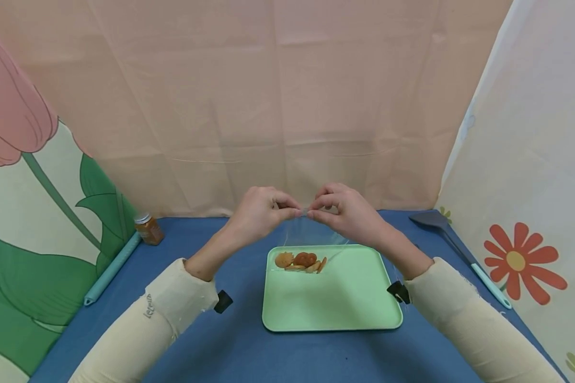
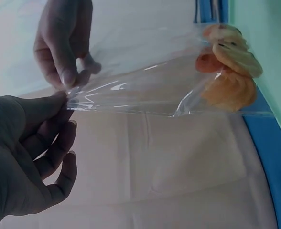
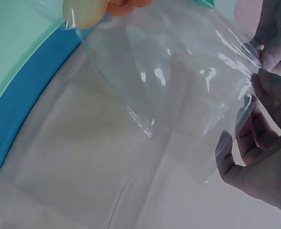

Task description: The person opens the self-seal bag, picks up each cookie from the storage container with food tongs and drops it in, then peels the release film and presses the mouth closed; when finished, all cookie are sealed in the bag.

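A clear plastic bag [image 2: 145, 86] hangs from both hands, its top gathered between their fingertips. My left hand [image 1: 263, 213] pinches the bag's top edge with thumb and forefinger, the other fingers loosely bent. Right beside it my right hand [image 1: 347, 213] pinches the same top, the fingertips of the two hands almost meeting. In the bag's bottom lie several orange-brown cookies [image 2: 229, 90] and reddish round pieces [image 1: 304, 259]. The bag's lower end overlaps the far left part of a light green tray [image 1: 335, 303] in the head view.
On the blue tabletop [image 1: 239, 340], a jar with a metal lid [image 1: 149, 230] stands at the far left beside a teal roll [image 1: 112, 268]. At the right lies a dark spatula [image 1: 443, 226] with a teal handle. A beige cloth wall [image 1: 278, 106] rises behind.
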`<state>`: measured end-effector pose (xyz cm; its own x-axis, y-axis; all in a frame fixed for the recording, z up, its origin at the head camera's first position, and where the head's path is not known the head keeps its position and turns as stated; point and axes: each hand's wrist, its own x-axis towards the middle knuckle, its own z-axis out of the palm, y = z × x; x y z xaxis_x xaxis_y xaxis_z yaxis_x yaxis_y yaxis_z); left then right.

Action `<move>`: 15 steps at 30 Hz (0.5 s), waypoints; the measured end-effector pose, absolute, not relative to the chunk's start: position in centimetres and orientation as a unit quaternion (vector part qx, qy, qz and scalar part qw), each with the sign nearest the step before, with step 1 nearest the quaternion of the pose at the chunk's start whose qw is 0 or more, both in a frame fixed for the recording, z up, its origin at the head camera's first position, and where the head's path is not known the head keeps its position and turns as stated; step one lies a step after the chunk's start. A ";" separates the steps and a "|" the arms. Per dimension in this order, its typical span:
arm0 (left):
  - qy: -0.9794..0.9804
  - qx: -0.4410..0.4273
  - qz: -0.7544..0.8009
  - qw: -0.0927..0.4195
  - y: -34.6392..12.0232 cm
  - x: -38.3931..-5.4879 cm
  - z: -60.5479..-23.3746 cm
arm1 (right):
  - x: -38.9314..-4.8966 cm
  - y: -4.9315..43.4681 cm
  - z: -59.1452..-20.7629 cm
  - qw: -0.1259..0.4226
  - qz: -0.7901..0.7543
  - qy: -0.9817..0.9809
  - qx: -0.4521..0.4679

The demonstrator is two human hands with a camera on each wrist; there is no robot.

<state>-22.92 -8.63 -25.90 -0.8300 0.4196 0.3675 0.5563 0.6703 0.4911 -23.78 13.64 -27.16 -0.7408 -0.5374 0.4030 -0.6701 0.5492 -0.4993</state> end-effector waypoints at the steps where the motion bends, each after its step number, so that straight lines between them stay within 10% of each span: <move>1: -0.905 -0.268 -0.309 0.114 -8.7 -22.9 -25.9 | -23.7 13.7 -27.2 0.106 0.323 -0.874 0.347; 15: -0.906 -0.249 -0.325 0.108 -9.5 -22.4 -26.1 | -23.2 16.4 -29.2 0.102 0.308 -0.881 0.344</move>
